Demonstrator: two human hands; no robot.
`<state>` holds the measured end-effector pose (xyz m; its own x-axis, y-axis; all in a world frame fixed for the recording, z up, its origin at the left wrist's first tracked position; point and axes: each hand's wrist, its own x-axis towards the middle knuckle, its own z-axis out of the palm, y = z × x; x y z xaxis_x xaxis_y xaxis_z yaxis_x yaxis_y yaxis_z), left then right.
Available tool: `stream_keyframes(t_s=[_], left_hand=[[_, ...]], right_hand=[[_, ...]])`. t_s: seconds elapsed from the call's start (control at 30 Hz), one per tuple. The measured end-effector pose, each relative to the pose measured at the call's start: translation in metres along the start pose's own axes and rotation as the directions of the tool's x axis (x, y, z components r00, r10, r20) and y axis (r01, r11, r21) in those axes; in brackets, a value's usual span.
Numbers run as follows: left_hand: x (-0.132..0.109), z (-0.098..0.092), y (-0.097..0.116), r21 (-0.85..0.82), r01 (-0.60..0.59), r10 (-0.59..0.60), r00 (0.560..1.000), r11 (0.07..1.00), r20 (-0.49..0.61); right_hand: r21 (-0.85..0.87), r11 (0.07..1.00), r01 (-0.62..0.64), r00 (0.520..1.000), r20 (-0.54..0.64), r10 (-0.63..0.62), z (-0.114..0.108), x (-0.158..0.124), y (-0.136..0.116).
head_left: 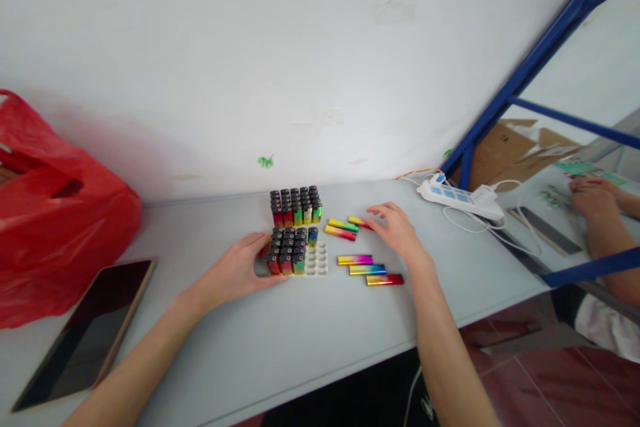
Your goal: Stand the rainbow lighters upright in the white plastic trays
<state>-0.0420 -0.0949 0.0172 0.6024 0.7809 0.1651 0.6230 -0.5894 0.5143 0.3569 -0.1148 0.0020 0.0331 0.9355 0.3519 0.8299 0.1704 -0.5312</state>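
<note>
A white tray (318, 260) on the grey table holds several upright rainbow-coloured lighters (287, 250); its right-hand slots stand bare. My left hand (240, 270) rests against the tray's left side, fingers on the lighters there. Behind it stands a second, full block of lighters (296, 205). Loose lighters lie flat to the right: three in a near group (369, 269) and a few farther back (343, 228). My right hand (395, 227) hovers over the far group, fingers spread, touching one lighter (358, 221).
A red plastic bag (55, 213) sits at the left, with a dark tablet (90, 330) in front of it. A white power strip (457, 197) with cables lies at the back right. Another person's hands (595, 197) work beyond the blue frame (525, 60).
</note>
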Motion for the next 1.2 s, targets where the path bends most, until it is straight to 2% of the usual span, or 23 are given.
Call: stream_keyframes(t_s=[0.1, 0.2, 0.27, 0.37, 0.47, 0.53, 0.63, 0.7, 0.77, 0.83, 0.93, 1.0, 1.2], left_hand=[[0.0, 0.0, 0.0, -0.003, 0.004, -0.004, 1.0, 1.0, 0.008], [0.0, 0.0, 0.001, -0.003, 0.004, -0.004, 1.0, 1.0, 0.009], [0.0, 0.0, 0.001, -0.009, 0.0, 0.0, 1.0, 1.0, 0.003], [0.0, 0.001, 0.0, -0.007, -0.006, 0.006, 1.0, 1.0, -0.003], [0.0, 0.003, -0.002, -0.003, -0.012, 0.012, 1.0, 1.0, -0.011], [-0.001, 0.003, -0.003, -0.005, -0.014, 0.014, 1.0, 1.0, -0.013], [-0.001, 0.003, -0.003, -0.007, -0.008, 0.007, 1.0, 1.0, -0.015], [-0.001, 0.002, -0.002, -0.014, 0.001, -0.002, 1.0, 1.0, -0.009], [0.0, 0.001, 0.0, -0.018, 0.003, -0.003, 1.0, 1.0, -0.002], [0.0, 0.001, 0.001, -0.016, 0.0, 0.0, 1.0, 1.0, -0.002], [0.0, 0.001, 0.001, -0.018, 0.008, -0.008, 1.0, 1.0, -0.003], [0.0, 0.001, 0.001, -0.025, 0.015, -0.015, 1.0, 1.0, -0.001], [-0.001, 0.002, 0.002, -0.035, 0.036, -0.035, 0.999, 0.999, 0.014]], right_hand=[[-0.029, 0.999, -0.042, 0.997, 0.067, 0.044, -0.002, -0.002, 0.019], [0.019, 0.999, -0.039, 0.991, 0.128, 0.037, -0.002, -0.005, 0.018], [0.091, 0.995, -0.047, 0.995, 0.097, 0.038, -0.003, -0.004, 0.012], [0.293, 0.952, -0.094, 0.992, -0.048, 0.113, -0.004, 0.001, -0.003], [0.583, 0.805, -0.107, 0.95, -0.179, 0.256, -0.004, 0.007, -0.024], [0.76, 0.644, -0.091, 0.925, -0.175, 0.337, -0.002, 0.01, -0.04], [0.898, 0.425, -0.116, 0.944, -0.034, 0.329, 0.005, 0.009, -0.063], [0.903, 0.385, -0.191, 0.964, 0.099, 0.246, 0.012, 0.007, -0.074], [0.857, 0.439, -0.271, 0.961, 0.211, 0.181, 0.02, 0.004, -0.082], [0.782, 0.555, -0.285, 0.959, 0.239, 0.155, 0.03, 0.0, -0.087], [0.628, 0.758, -0.177, 0.983, 0.15, 0.105, 0.041, -0.006, -0.094], [0.522, 0.844, -0.121, 0.991, 0.106, 0.076, 0.046, -0.009, -0.099], [0.38, 0.923, -0.061, 0.998, 0.056, 0.042, 0.049, -0.016, -0.115]])
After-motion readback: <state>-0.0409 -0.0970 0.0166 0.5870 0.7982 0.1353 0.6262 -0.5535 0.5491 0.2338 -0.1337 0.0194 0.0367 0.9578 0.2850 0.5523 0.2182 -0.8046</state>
